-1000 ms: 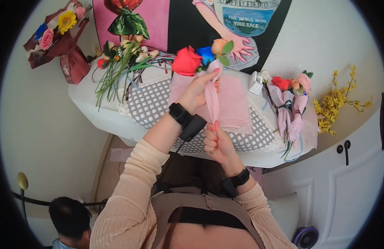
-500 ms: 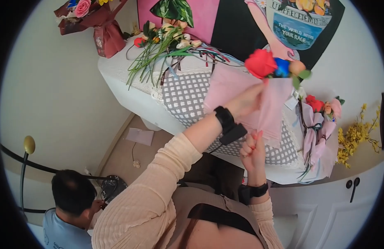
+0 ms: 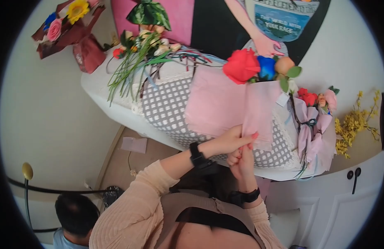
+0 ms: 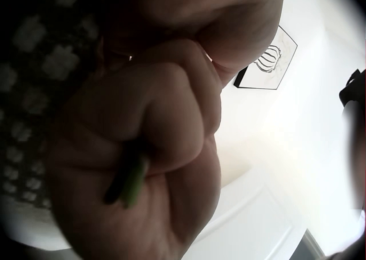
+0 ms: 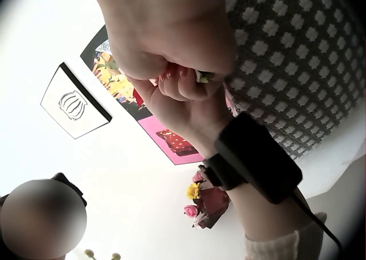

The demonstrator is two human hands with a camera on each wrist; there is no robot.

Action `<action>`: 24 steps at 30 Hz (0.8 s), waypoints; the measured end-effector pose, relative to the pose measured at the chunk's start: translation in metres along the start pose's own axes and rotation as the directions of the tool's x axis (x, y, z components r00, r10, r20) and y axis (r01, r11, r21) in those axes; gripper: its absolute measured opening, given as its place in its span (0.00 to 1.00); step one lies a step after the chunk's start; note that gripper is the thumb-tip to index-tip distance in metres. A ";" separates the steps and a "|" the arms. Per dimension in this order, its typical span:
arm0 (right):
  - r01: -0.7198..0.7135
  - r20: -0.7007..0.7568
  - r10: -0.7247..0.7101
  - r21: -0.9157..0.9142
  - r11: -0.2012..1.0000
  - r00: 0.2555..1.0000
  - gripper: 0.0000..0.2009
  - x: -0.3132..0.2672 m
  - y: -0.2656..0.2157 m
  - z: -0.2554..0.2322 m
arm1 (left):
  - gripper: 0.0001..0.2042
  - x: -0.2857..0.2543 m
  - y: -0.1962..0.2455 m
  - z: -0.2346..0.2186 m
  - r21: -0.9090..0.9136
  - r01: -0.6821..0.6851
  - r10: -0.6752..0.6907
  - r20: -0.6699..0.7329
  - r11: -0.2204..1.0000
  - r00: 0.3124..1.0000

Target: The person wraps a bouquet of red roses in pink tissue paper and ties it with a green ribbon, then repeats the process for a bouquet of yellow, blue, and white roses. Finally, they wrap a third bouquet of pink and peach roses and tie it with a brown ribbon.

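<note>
A red rose point(image 3: 241, 66), a blue rose point(image 3: 266, 68) and a peach flower point(image 3: 284, 65) stand above a pink wrapping sheet point(image 3: 262, 103). The left hand point(image 3: 228, 140) grips the sheet's narrow lower end, thumb across its front. Directly below and touching it, the right hand point(image 3: 242, 163) is curled round the bottom of the bunch. In the left wrist view, green stems point(image 4: 135, 180) poke out of the right fist point(image 4: 137, 128). The right wrist view shows the left hand point(image 5: 186, 102) against the right hand point(image 5: 171, 37), with a bit of green between them.
More pink sheets point(image 3: 215, 99) lie on a grey-and-white patterned cloth point(image 3: 167, 99). Loose flowers and stems point(image 3: 134, 62) are at the left, small wrapped bouquets point(image 3: 312, 124) at the right. A dark red bouquet point(image 3: 86, 50) stands far left; a person point(image 3: 77, 213) is below left.
The left hand has slid down from the upper part of the sheet to just above the right hand. The bunch has shifted right in the head view since the oldest frame, as the view turned.
</note>
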State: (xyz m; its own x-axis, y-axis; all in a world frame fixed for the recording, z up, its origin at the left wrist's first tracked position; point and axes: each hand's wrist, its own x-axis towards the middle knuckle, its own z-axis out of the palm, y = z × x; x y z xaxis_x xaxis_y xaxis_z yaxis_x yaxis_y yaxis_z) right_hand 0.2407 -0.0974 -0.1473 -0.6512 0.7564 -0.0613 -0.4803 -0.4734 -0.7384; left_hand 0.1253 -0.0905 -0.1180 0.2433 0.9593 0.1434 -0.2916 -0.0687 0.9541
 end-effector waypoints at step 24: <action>-0.286 0.231 0.276 0.011 0.958 0.933 0.13 0.012 -0.009 -0.001 | 0.20 -0.023 0.014 -0.011 0.130 -0.040 0.041 -0.007 0.991 0.999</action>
State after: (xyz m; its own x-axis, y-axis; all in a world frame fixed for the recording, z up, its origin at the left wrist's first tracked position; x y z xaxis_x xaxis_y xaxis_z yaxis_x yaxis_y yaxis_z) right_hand 0.2379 -0.0832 -0.1420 -0.8757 0.4712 -0.1057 -0.2806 -0.6745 -0.6828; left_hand 0.1053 -0.1108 -0.1104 0.2248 0.9575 0.1810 -0.1783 -0.1422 0.9737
